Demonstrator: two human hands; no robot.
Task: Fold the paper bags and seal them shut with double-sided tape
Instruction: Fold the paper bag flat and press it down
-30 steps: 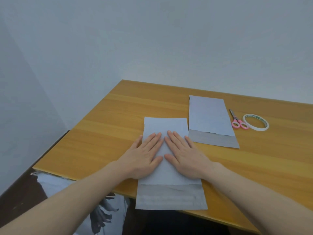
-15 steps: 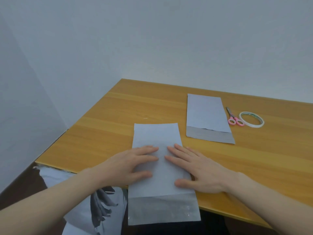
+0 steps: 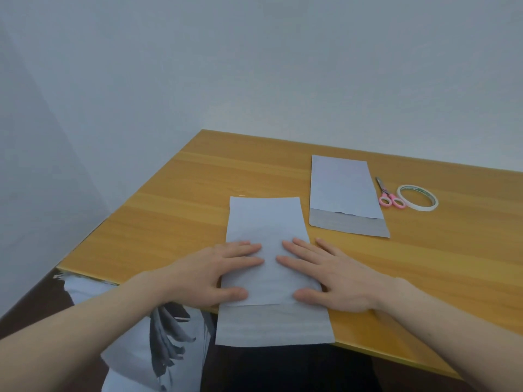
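Left hand (image 3: 215, 274) and right hand (image 3: 331, 274), fingers flat and spread, press the near paper bag (image 3: 266, 222); beyond it lie a second bag (image 3: 343, 188), scissors (image 3: 388, 195) and tape (image 3: 417, 198).

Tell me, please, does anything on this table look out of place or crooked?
The near paper bag hangs past the table's front edge; its grey end sticks out unsupported. Both hands, left and right, press it flat. Otherwise nothing stands out.

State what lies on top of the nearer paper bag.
Both hands, left hand and right hand, rest flat on the nearer paper bag; the paper beneath the palms is hidden.
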